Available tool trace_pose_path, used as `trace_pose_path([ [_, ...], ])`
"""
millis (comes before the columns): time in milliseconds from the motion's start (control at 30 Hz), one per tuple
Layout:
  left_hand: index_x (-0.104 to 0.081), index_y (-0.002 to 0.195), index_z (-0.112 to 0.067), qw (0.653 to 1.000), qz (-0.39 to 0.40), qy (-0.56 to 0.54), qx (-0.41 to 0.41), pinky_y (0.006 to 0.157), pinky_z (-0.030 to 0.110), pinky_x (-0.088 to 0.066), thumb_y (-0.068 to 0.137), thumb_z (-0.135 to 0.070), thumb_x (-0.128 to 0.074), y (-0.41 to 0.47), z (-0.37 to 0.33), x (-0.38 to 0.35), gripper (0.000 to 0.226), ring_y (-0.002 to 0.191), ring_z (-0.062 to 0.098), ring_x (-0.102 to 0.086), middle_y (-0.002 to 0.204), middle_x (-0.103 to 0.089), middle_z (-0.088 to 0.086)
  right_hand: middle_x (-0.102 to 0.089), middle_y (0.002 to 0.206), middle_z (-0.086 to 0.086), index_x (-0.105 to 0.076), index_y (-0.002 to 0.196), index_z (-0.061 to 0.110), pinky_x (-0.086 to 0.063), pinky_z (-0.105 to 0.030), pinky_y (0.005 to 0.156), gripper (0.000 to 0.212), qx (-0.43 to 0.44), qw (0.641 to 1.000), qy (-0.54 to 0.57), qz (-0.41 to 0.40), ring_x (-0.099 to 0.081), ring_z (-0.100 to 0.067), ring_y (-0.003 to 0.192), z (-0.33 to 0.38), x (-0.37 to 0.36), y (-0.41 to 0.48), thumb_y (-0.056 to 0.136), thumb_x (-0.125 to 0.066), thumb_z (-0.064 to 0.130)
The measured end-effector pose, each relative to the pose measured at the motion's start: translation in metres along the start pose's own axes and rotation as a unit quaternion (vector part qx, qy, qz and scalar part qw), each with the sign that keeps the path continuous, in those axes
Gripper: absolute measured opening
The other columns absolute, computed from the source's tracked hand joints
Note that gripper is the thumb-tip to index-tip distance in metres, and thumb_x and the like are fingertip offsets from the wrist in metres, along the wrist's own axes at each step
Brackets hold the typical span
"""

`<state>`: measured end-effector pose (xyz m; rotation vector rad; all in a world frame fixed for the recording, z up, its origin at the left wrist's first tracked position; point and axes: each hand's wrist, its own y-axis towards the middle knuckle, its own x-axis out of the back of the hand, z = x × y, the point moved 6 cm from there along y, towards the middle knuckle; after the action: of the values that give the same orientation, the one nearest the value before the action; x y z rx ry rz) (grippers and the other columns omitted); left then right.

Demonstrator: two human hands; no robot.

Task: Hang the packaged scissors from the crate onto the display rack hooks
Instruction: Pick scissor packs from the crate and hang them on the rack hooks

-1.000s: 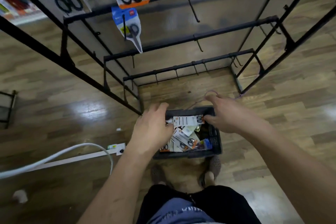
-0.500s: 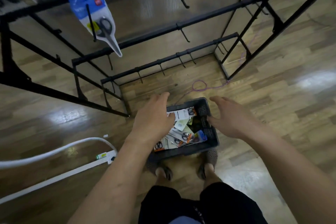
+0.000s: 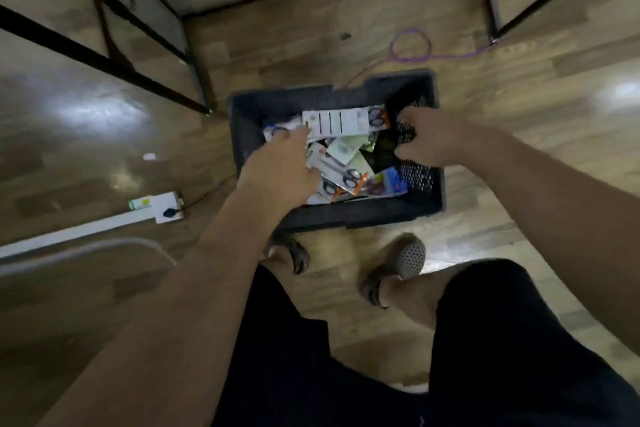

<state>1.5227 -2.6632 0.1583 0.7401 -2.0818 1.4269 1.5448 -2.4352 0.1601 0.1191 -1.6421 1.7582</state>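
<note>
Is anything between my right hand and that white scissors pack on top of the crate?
Nothing visible. The white scissors pack lies uncovered on top of the pile in the crate, and the right hand hovers just beside its right end. The left hand is at its other end.

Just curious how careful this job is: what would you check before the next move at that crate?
1. Crate in reach: ok, the crate sits by the feet.
2. Packs left: ok, packaged scissors lie inside.
3. Left hand gripping a pack: cannot tell, the left hand covers them.
4. Right hand free: cannot tell, the right hand is curled and blurred.
5. Floor toward the rack: not ok, a purple cord loops there.
</note>
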Motion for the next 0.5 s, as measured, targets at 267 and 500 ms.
trace_pose_path([
  [267,-0.013,0.164,-0.024,0.983,0.134,0.121,0.008,0.112,0.046,-0.04,0.098,-0.043,-0.062,0.214,0.075,-0.235,0.084,0.143,0.037,-0.039,0.16,-0.032,0.016,-0.065,0.112,-0.016,-0.064,0.103,0.008,-0.051,-0.032,0.07,0.025,0.005,0.987,-0.119,0.111,-0.061,-0.031,0.087,-0.063,-0.196,0.27,0.094,-0.063,0.031],
  [500,-0.027,0.152,-0.016,0.964,0.069,0.249,-0.057,0.115,0.057,-0.036,0.086,-0.049,-0.078,0.327,0.089,-0.337,0.09,0.147,0.041,-0.026,0.158,-0.027,0.021,-0.055,0.064,-0.018,-0.047,0.076,0.003,-0.046,-0.03,0.052,0.054,-0.022,0.956,-0.188,0.226,-0.055,-0.028,0.065,-0.084,-0.289,0.399,0.104,-0.051,0.049],
])
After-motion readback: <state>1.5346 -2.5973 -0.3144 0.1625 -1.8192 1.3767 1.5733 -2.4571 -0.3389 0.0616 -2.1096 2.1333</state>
